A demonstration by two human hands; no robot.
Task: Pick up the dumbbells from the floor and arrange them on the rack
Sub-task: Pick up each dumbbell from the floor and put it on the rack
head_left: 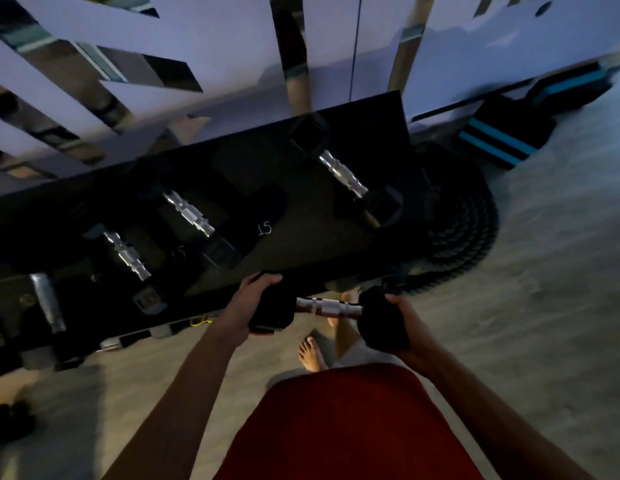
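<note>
— Where is the dumbbell [331,308] now?

— The person holds it level above the floor [543,323], just before the front edge of the rack [301,258]. The rack lies at 12 o'clock from it.

— And the fingers?

— The left hand [248,306] grips the black left head, with the fingers curled over its top. The right hand [402,318] wraps around the right head. The silver handle between them stays bare.

— What lies on the rack?

— The stored dumbbells [190,213] lie there slanted, from 9 o'clock to 1 o'clock of the held one. A coiled rope [474,237] lies on the floor at 2 o'clock, beside the end of the rack. A bare foot [310,353] stands at 6 o'clock.
</note>
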